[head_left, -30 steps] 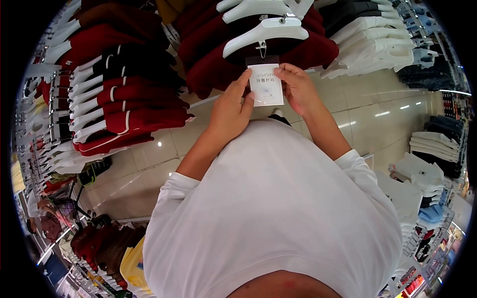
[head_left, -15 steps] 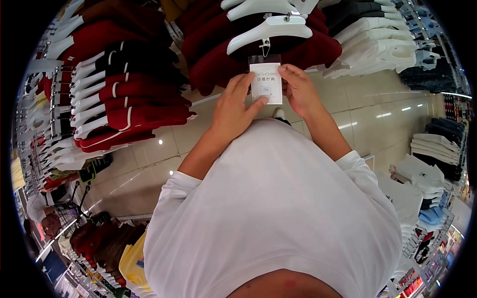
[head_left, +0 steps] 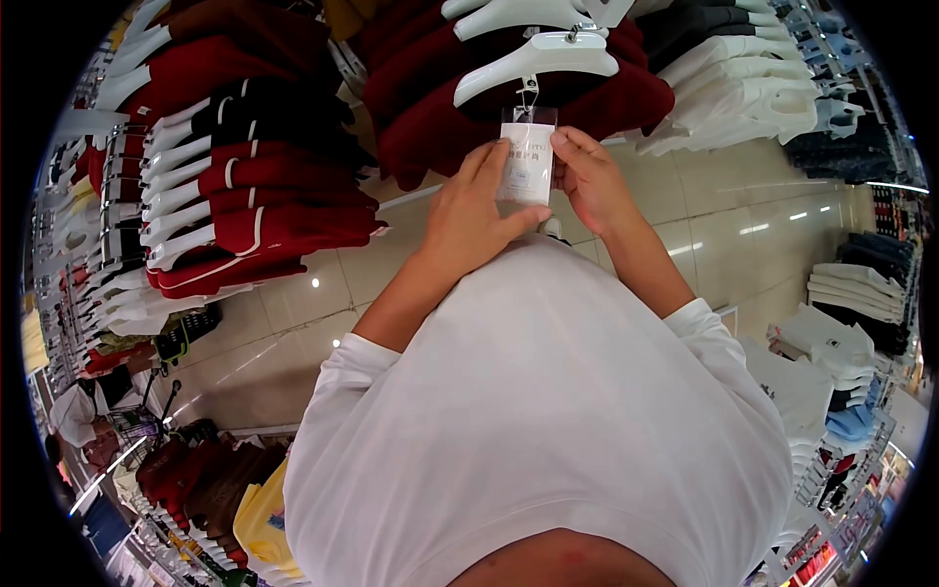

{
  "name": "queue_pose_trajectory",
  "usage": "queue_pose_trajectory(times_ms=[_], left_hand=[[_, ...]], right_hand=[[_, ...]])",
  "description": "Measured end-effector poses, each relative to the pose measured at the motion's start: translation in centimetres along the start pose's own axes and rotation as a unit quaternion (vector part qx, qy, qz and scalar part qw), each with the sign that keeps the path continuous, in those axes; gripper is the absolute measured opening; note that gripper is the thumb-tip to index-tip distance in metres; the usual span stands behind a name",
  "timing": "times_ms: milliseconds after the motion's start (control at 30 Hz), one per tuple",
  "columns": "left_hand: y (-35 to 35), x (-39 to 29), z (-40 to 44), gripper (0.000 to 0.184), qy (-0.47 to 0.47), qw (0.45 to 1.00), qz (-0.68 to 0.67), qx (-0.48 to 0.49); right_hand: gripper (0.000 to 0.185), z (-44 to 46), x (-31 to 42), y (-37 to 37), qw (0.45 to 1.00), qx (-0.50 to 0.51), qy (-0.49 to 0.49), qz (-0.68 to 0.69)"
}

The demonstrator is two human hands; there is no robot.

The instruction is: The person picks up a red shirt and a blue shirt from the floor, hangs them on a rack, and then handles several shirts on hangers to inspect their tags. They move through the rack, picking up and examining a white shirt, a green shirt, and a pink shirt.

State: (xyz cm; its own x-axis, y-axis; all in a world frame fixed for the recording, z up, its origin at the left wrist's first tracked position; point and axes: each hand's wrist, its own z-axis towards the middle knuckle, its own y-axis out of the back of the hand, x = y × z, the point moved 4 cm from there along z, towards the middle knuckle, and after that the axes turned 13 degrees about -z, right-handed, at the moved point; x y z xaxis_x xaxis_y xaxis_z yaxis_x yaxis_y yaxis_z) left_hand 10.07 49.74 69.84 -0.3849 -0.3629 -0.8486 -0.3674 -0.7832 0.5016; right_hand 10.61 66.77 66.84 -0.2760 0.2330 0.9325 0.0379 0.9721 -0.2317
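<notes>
A white printed tag card (head_left: 529, 168) in a clear plastic sleeve hangs from a white hanger (head_left: 538, 65) by a small clip. The hanger bears a dark red garment (head_left: 430, 137). My left hand (head_left: 467, 210) is at the card's left side, its fingers along that edge and its thumb stretched across below the card. My right hand (head_left: 592, 181) pinches the upper right edge of the sleeve between thumb and fingers. Both hands are closed on the tag, in front of the red garment. The small print on the card is too blurred to read.
Red and black garments with white piping (head_left: 245, 230) hang on a rack at the left. White garments (head_left: 734, 93) hang at the upper right. Folded clothes (head_left: 827, 342) lie on the right, and a yellow garment (head_left: 264, 519) is at the lower left. Tiled floor (head_left: 685, 186) shows between.
The tag has shifted slightly right and tilted, with light glinting on its sleeve. My left hand has moved a little right with it, its thumb lower and further across.
</notes>
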Motion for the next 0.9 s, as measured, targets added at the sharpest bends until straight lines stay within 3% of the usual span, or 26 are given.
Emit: queue_pose_trajectory(times_ms=[267,567,667,900], left_hand=[[-0.12,0.09,-0.08,0.083,0.002,1.000,0.004,-0.006],[0.20,-0.17,-0.32,0.043,-0.020,1.000,-0.013,0.006],[0.12,0.26,-0.48,0.039,-0.071,0.997,0.012,-0.013],[0.56,0.45,-0.61,0.043,-0.042,0.999,0.003,-0.010]], right_hand=[[0.022,-0.23,-0.16,-0.07,1.000,0.006,-0.001,0.018],[0.024,-0.16,-0.76,0.32,0.999,-0.013,-0.012,0.047],[0.024,-0.03,-0.82,0.32,0.999,-0.014,-0.015,0.044],[0.024,0.35,-0.60,-0.06,0.999,-0.034,-0.017,0.039]])
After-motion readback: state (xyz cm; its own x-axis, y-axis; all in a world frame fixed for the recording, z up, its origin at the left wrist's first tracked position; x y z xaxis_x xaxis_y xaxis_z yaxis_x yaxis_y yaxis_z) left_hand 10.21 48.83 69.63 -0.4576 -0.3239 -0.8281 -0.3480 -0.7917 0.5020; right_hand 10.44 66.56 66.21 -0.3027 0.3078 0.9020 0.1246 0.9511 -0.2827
